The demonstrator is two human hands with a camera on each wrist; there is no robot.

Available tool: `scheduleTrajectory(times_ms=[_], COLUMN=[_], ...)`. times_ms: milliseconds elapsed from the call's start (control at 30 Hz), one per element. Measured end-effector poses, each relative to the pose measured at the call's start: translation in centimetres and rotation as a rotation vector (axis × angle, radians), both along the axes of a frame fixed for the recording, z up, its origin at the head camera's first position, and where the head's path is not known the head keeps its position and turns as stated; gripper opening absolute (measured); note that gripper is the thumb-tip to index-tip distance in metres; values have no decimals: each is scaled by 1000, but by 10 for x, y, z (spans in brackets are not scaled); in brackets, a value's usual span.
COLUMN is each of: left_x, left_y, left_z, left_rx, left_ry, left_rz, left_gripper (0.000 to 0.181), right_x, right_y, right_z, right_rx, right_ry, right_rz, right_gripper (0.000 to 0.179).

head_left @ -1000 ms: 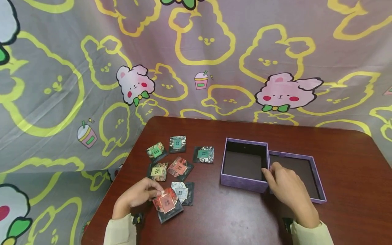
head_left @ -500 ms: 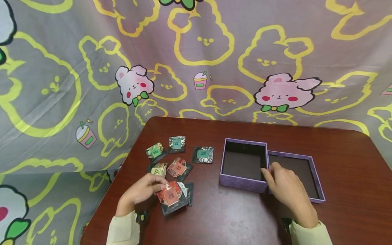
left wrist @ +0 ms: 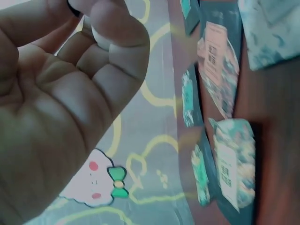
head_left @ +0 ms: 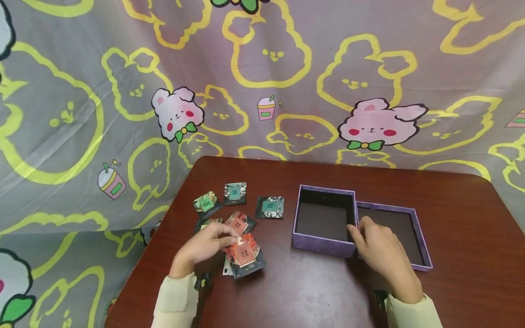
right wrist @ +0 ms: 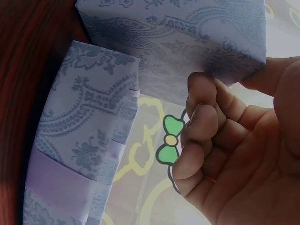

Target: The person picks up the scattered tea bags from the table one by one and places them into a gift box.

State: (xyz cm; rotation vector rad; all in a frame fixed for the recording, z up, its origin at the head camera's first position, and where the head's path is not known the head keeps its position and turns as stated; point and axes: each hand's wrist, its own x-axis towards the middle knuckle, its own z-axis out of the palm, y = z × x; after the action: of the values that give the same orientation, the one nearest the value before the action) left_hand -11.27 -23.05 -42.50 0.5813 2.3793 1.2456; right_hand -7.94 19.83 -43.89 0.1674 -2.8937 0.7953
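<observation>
Thumb and fingertips of the left hand (head_left: 205, 245) pinch the top edge of a red-labelled tea-style sachet (head_left: 245, 253), held to the left of the purple patterned box (head_left: 324, 243), toward its near side. This sachet lies at the left fingertips, well apart from the right hand (head_left: 383, 248), and in the head view it overlaps a white-printed sachet (head_left: 227, 269); whether the two touch I cannot tell. The right hand grips the near right corner of the box, thumb over the rim and the other fingers curled at the outer wall.

Left of the box lie more sachets: a teal-labelled one (head_left: 270, 207) nearest to it, another teal-labelled sachet (head_left: 234, 193) farther left, and a green-labelled sachet (head_left: 206, 203) farthest out. Between the box and that outer one, a salmon-labelled sachet (head_left: 239, 223) lies just beyond the left hand, which partly covers a yellow-labelled sachet (head_left: 213, 221). Just right of the box sits its matching shallow lid (head_left: 421, 237), hollow side up. Beyond the box hangs a cartoon-print curtain (head_left: 287, 102).
</observation>
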Motion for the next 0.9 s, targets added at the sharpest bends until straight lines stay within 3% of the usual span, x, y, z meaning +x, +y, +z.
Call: scheduleTrajectory(times_ms=[233, 633, 900], left_x=[-12, -23, -28], left_y=[18, 36, 46], left_z=[11, 26, 29], left_rx=[25, 35, 43], left_ry=[57, 8, -26], left_rz=[-56, -16, 13], left_gripper=[13, 16, 16], right_x=[0, 1, 0], right_y=[1, 0, 1], right_z=[-1, -3, -3], right_rx=[-3, -10, -8], right_ry=[8, 21, 23], right_rz=[-2, -9, -8], right_gripper=[29, 28, 29])
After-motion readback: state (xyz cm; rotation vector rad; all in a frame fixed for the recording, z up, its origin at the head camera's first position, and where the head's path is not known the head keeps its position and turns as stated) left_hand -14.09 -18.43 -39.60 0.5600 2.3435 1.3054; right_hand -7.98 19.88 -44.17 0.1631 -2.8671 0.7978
